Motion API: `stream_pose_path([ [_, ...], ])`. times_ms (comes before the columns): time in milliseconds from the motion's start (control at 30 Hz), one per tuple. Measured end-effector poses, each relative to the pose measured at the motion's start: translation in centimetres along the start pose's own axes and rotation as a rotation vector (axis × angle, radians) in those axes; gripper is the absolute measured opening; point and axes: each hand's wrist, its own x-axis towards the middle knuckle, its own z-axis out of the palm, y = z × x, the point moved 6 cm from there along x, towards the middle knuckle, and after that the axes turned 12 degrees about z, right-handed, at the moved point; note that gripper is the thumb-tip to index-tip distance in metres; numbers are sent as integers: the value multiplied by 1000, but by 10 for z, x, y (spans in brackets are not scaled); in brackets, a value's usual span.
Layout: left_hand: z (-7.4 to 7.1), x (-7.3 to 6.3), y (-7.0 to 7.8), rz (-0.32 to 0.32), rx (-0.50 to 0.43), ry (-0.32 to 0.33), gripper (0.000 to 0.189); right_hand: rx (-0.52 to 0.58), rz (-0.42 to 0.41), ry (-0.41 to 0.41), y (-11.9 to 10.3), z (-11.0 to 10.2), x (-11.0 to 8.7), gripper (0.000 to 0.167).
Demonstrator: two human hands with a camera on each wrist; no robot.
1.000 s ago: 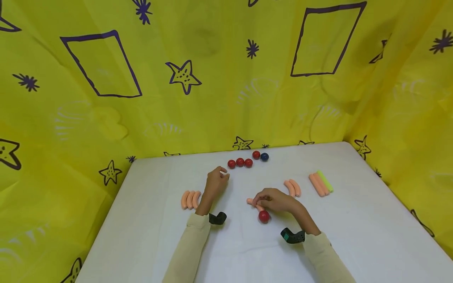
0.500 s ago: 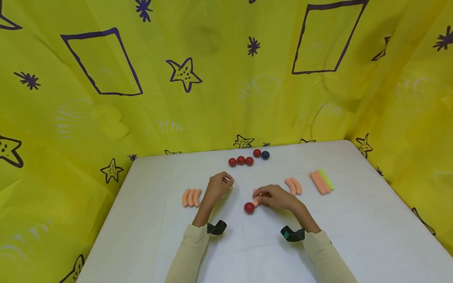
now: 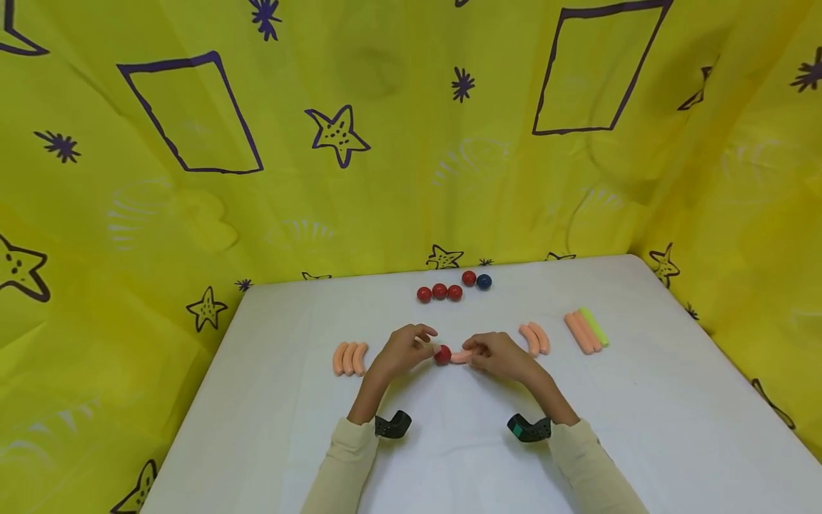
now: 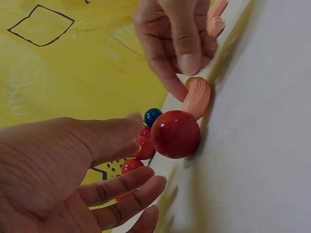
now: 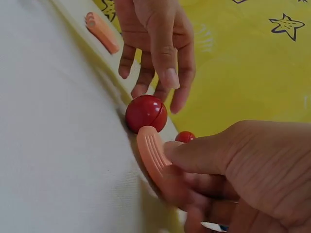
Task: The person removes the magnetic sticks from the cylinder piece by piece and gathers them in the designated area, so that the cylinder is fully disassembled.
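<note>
My right hand (image 3: pixel 503 355) pinches a curved, ridged, peach-coloured stick (image 5: pixel 154 150) between thumb and fingers. One end of that stick meets a glossy red ball (image 4: pixel 175 134), which has a seam line on it. From the other side my left hand (image 3: pixel 404 350) comes close to the ball. Its thumb and fingers are spread apart in the left wrist view, and I cannot tell whether they touch the ball. In the right wrist view the stick's far end is covered by the right fingers.
Several red balls (image 3: pixel 439 291) and one dark blue ball (image 3: pixel 484 282) lie at the back. Three curved peach sticks (image 3: pixel 349 359) sit left, two more curved sticks (image 3: pixel 534 338) right. Beyond them are straight peach sticks (image 3: pixel 583 333) and a green stick (image 3: pixel 594 326). Yellow cloth surrounds the white table (image 3: pixel 270 428).
The stick and its red ball have turned and moved up and left, the ball now pointing at the left hand. My left hand has come down and right to the ball.
</note>
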Motion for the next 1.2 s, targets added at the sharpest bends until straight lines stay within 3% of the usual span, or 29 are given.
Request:
stream_pose_path([
  [133,9,2,2,47,33,-60,36,-19,-37,118,-5,-2,1,15],
  [267,16,3,2,72,41,-70,36,-58,-71,169,-7,2,3,15],
  [433,21,3,5,106,48,-59,33,-89,-65,173,-2,10,5,13],
  [700,23,3,4,85,80,-55,30,-93,-97,188,-1,14,7,11],
  [1200,23,2,7,107,107,-51,28,-91,-101,194,-4,13,4,6],
])
